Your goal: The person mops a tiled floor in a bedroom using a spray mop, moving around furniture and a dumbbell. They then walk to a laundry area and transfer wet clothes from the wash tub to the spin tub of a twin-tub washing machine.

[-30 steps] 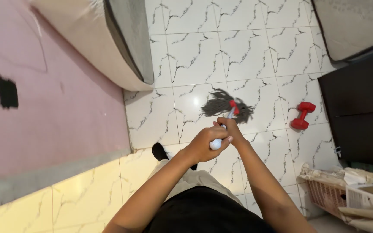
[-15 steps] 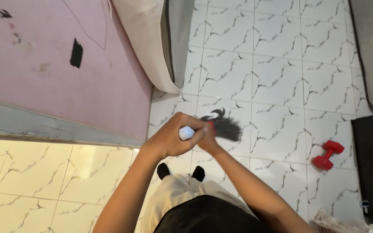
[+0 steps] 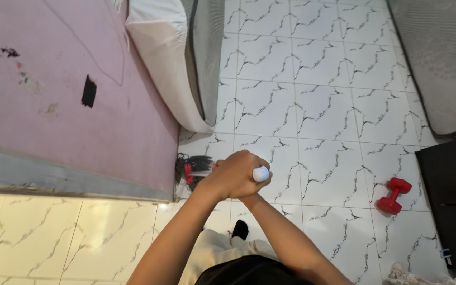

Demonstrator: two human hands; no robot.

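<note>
Both hands on white-handled string mop, white veined tile floor [image 3: 317, 105].

Left hand [image 3: 233, 177] closed round handle top; right hand [image 3: 246, 199] beneath, grip hidden. Grey mop head [image 3: 190, 164] lies leftward at pink wall [image 3: 54, 95] base.

White marble-veined tile floor [image 3: 323, 105] carries a grey string mop head [image 3: 191, 166] at nine o'clock against the pink wall, a red dumbbell [image 3: 393, 195] at four o'clock, and a white mattress [image 3: 175, 63] at eleven o'clock.

Grey string mop [image 3: 193, 164] beside pink wall [image 3: 54, 95]
</note>
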